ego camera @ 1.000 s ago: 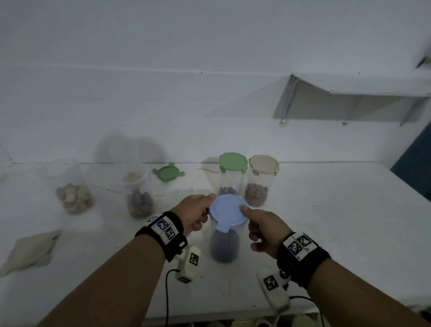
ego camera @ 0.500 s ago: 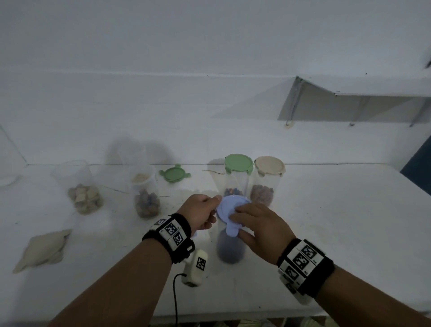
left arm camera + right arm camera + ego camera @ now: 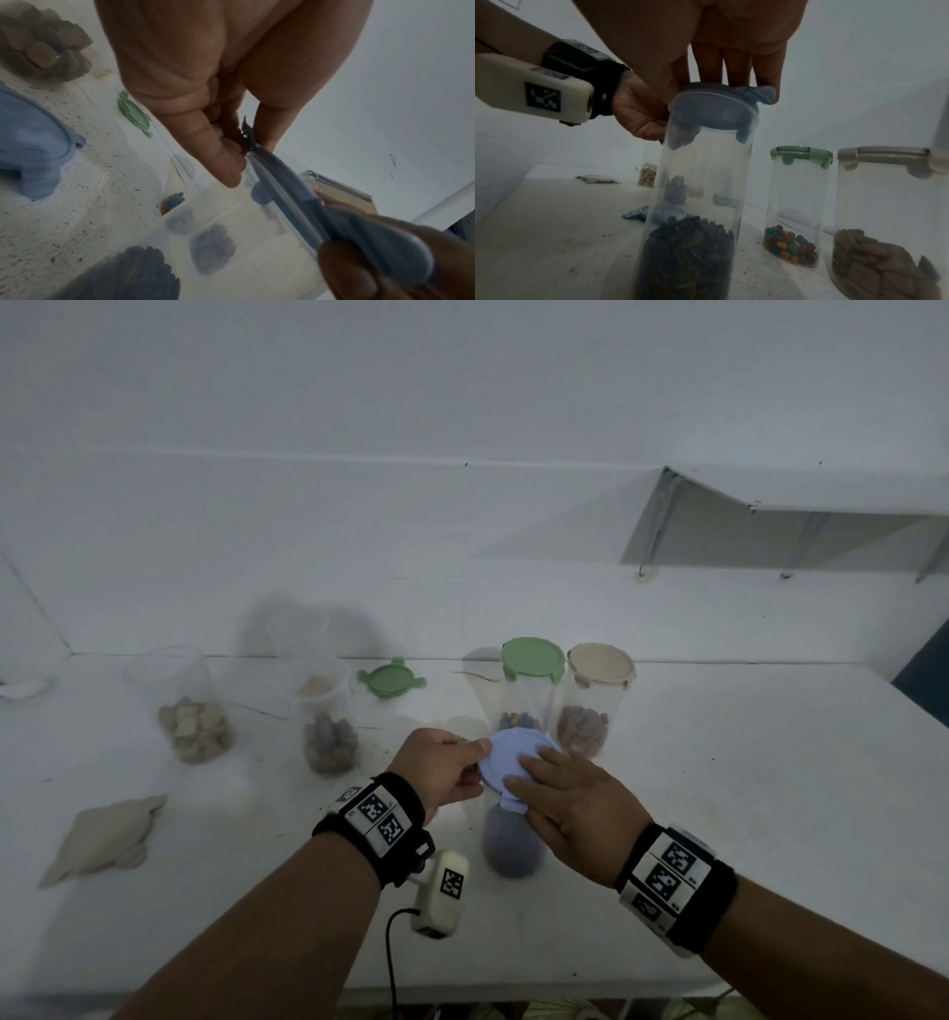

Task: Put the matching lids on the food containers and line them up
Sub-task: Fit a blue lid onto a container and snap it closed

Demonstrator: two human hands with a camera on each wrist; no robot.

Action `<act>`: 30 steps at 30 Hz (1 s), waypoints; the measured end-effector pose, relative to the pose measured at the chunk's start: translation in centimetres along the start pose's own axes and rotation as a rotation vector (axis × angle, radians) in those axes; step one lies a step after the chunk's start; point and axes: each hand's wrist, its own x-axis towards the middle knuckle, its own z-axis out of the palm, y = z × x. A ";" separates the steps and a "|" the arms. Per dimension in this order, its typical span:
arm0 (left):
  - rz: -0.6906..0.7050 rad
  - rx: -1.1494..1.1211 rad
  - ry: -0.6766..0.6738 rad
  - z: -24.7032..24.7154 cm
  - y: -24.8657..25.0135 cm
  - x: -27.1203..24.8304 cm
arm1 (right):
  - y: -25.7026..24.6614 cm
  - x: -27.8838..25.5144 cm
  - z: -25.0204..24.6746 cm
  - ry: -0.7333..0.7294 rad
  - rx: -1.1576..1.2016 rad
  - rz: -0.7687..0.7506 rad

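Your right hand moved from pinching the rim of the blue lid to lying flat across its top with fingers straight. Your left hand shifted in to pinch the lid's left clip. The lid settled level onto the dark-seed container.

The blue lid looked like matt, smooth plastic; its container was clear glossy plastic. The white tabletop appeared matt, speckled with dark crumbs.

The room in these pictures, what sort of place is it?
Probably a bare test or recording room rather than a home kitchen: a plain white table, blank walls, a wall shelf, and marker-tagged wristbands on the person.
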 end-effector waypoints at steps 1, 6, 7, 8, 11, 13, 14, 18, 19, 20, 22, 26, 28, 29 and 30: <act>-0.003 -0.002 0.001 0.0 0.0 0.0 | 0.2 -0.2 0.2 -0.007 -0.001 -0.007; -0.026 0.001 0.036 0.6 -0.1 0.2 | -0.1 -0.4 0.8 0.054 -0.063 -0.005; -0.027 0.001 0.042 0.7 -0.1 0.2 | -0.3 -0.5 1.1 0.068 -0.071 0.008; -0.027 0.004 0.042 0.7 0.0 0.2 | -0.4 -0.7 1.5 0.079 -0.071 0.015; -0.028 0.022 0.028 0.6 0.2 0.0 | -0.7 -0.9 1.8 0.107 -0.064 0.012; 0.036 0.105 0.025 0.6 0.2 -0.1 | -0.7 -0.8 1.4 0.109 -0.046 0.012; 0.134 0.232 0.040 0.6 -0.1 0.0 | -0.6 -0.6 1.2 0.105 -0.017 0.018; 0.736 0.878 -0.096 -0.3 -1.2 0.3 | 0.7 -0.7 -0.1 0.096 0.220 0.108; 0.771 0.929 -0.211 -0.6 -1.4 0.4 | 1.3 -0.7 -0.5 0.090 0.286 0.121; 0.768 0.938 -0.289 -0.8 -1.3 0.5 | 1.9 -0.8 -0.9 0.082 0.334 0.118; 0.749 0.925 -0.328 -1.3 -1.0 0.6 | 3.0 -0.9 -1.1 0.054 0.370 0.072; 0.868 1.200 -0.368 -2.3 -0.8 0.0 | 4.3 -1.0 -0.7 0.044 0.334 0.052; 1.007 1.362 -0.331 -2.3 -1.4 0.0 | 4.4 -0.9 -0.6 0.068 0.336 0.047; 1.061 1.420 -0.298 -2.3 -1.8 0.2 | 4.4 -0.7 -0.6 0.073 0.334 0.032; 1.108 1.458 -0.264 -2.1 -2.1 0.5 | 4.4 -0.6 -0.5 0.073 0.325 0.011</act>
